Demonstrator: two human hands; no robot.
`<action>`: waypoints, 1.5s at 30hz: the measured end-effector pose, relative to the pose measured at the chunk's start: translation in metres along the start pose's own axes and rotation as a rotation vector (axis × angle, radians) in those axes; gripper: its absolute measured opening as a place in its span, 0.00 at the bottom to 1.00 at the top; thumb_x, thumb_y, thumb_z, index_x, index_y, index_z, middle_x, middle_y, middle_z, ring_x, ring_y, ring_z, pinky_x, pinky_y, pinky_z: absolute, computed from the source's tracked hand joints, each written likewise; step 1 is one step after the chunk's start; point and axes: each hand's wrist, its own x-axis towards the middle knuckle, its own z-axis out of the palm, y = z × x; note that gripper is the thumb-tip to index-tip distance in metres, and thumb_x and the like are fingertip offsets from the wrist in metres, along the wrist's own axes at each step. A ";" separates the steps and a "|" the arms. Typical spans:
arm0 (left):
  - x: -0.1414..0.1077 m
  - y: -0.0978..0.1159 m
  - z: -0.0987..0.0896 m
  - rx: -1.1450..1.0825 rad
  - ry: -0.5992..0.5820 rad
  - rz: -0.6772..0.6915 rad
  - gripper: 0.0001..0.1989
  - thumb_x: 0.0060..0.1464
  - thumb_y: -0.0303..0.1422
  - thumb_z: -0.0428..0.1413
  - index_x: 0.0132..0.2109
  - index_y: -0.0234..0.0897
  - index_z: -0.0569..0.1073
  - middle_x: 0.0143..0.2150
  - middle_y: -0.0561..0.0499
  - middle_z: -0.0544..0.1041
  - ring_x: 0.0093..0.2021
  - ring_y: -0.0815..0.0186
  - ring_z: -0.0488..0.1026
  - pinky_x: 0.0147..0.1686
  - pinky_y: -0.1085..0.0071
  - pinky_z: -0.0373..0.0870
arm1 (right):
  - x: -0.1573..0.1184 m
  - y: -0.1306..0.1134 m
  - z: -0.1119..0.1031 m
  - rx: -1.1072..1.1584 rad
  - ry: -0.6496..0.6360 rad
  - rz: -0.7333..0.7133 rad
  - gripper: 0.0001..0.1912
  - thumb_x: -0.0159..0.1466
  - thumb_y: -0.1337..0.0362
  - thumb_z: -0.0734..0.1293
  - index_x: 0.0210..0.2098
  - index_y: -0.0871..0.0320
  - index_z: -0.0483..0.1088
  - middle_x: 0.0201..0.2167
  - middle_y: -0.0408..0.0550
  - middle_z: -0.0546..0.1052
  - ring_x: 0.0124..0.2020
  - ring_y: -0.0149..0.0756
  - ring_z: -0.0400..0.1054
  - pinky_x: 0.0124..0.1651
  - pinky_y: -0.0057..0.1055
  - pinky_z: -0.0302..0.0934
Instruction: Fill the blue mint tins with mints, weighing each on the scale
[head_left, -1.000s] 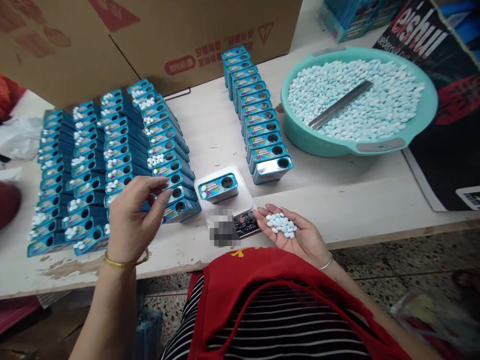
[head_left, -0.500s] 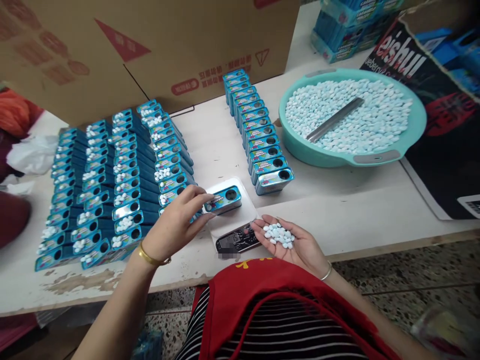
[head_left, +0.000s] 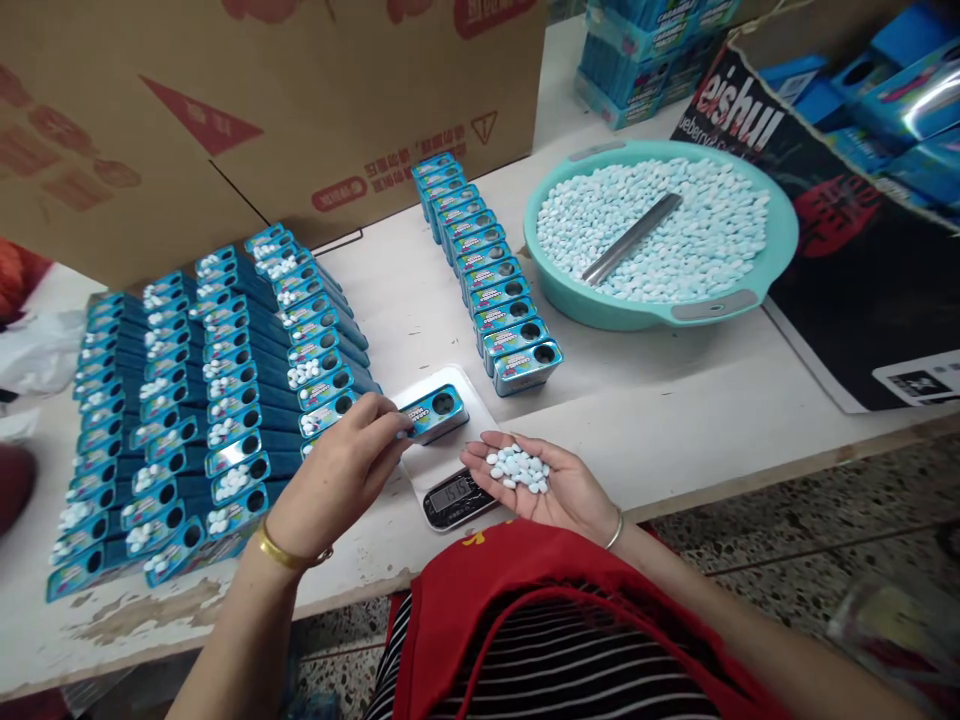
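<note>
A blue tin with a round dark hole stands on a small white scale with a lit display. My left hand is at the tin's left end, its fingertips pinched together with a small pale bit between them, apparently a candy. Palm up at the scale's right front corner, my right hand is open and cups a small pile of pale blue and white candies. Part of the scale's front lies behind its fingertips.
Rows of blue tins, many topped with candies, fill the left. Another tin row runs behind the scale. A turquoise basin of candies with a metal scoop stands right. A cardboard box stands behind; a black printed bag lies far right.
The view has shifted, so most things sit further left. My left fingers have drawn back slightly from the tin's top to its left end. My right hand still holds the candies.
</note>
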 end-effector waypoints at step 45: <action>0.040 0.037 0.002 -0.130 0.171 0.172 0.04 0.58 0.27 0.51 0.38 0.35 0.70 0.35 0.49 0.69 0.33 0.71 0.67 0.32 0.75 0.67 | -0.010 -0.009 0.054 0.125 -0.153 -0.065 0.16 0.65 0.70 0.55 0.45 0.69 0.71 0.37 0.53 0.78 0.40 0.30 0.73 0.53 0.29 0.65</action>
